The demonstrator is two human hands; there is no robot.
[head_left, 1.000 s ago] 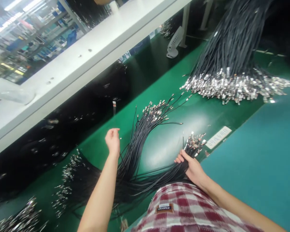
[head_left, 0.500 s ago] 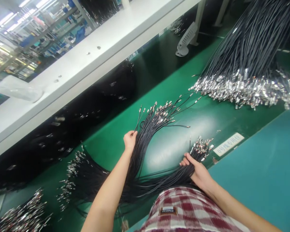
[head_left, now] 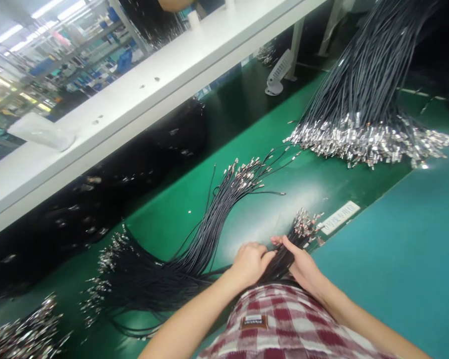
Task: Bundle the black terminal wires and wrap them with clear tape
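A bundle of thin black wires (head_left: 277, 265) with metal terminals at its tip lies close to the checked apron. My right hand (head_left: 302, 262) is closed round it from the near side, just behind the terminals. My left hand (head_left: 250, 263) curls over the same wires a little further left, its fingertips partly hidden. Beyond the hands, a looser bunch of black wires (head_left: 213, 219) bends up and right across the green table. Both bunches run left into a thick heap of wires (head_left: 145, 279), whose terminal ends fan out at the far left.
A large pile of black wires (head_left: 366, 85) hangs down to the table at the upper right, terminals spread. More terminals (head_left: 26, 331) show at the lower left. A white shelf (head_left: 134, 104) crosses above the table. A white label (head_left: 339, 218) marks the table's near edge.
My left hand has let go near the bent bunch and come right and nearer, onto the bundle beside my right hand. My right hand keeps its grip, shifted slightly left.
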